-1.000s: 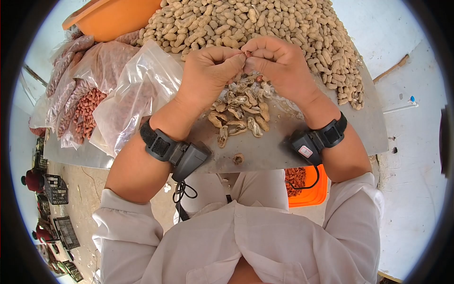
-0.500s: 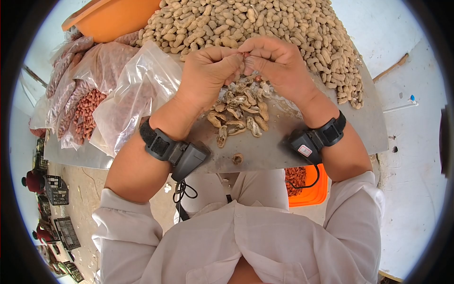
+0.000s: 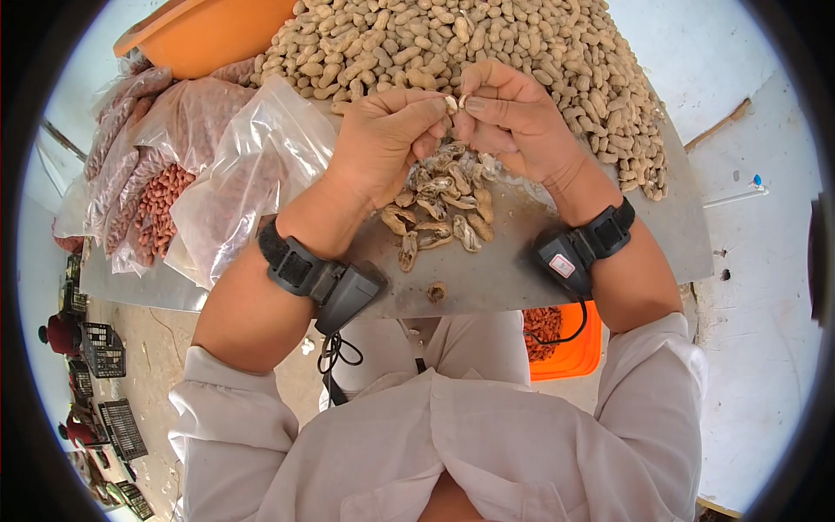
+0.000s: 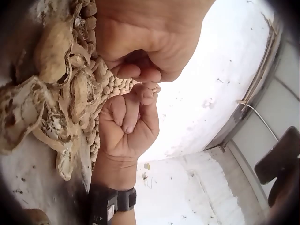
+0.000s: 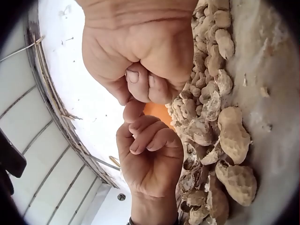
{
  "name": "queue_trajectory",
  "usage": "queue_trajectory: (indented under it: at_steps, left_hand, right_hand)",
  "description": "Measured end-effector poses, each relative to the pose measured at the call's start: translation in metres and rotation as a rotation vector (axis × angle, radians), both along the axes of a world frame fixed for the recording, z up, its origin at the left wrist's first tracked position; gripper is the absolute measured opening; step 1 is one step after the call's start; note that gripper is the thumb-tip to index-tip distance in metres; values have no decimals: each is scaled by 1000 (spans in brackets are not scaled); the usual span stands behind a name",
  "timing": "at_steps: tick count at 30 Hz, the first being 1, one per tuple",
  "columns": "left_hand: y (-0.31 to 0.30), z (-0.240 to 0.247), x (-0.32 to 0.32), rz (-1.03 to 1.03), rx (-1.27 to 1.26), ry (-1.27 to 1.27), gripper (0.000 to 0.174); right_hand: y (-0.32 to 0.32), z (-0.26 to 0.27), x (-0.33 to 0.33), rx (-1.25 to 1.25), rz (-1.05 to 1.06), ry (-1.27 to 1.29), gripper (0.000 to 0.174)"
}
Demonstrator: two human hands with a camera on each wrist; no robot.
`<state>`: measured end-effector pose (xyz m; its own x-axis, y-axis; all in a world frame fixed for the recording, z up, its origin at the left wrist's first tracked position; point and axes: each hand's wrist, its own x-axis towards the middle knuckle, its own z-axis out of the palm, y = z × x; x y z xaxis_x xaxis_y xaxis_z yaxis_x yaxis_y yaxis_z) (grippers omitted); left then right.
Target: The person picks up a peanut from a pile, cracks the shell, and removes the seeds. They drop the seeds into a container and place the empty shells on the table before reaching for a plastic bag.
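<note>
In the head view the left hand (image 3: pixel 378 143) pinches a small pale piece (image 3: pixel 450 103) between thumb and forefinger. Close against it, the right hand (image 3: pixel 526 126) pinches another small pale piece (image 3: pixel 462 102); whether these are shell or kernel, I cannot tell. Both hands are above split peanut shells (image 3: pixel 445 187) on the metal table (image 3: pixel 383 252). Behind them rises a large heap of unshelled peanuts (image 3: pixel 574 74). The left wrist view has the left hand (image 4: pixel 150 35) above the right hand (image 4: pixel 129 124), their fingertips meeting. Fingers hide the pinched pieces in both wrist views.
Clear bags of reddish kernels (image 3: pixel 156 209) lie at the left, beside an orange basin (image 3: pixel 204 39). An orange container (image 3: pixel 570 352) with reddish contents stands below the table edge. A small round piece (image 3: pixel 437 292) is near that edge. Crates (image 3: pixel 104 348) stand on the floor.
The right hand has turned and shifted slightly right. Pale pieces show at the fingertips where a reddish bit was visible before. The reddish kernel on the shells is now out of sight.
</note>
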<state>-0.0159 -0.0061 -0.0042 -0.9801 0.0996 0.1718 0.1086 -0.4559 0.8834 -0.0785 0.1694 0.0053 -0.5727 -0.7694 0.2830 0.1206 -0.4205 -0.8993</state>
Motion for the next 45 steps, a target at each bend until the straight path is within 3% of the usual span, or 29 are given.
queue_trajectory:
  at_steps: [19,34,40,45]
  left_hand:
    - [0,-3,-2,47,27,-35,14]
    - [-4,0,-2,69,60,-5,15]
    - [-4,-2,-2,80,-31,-14,14]
    - [-4,-5,-3,48,-95,8,12]
  right_hand:
    - [-1,5,7,-33,-47,7,8]
    - [-3,7,9,133,-220,127,14]
    - [1,4,3,-50,-64,-107,15]
    - [-4,7,12,52,-123,-68,18]
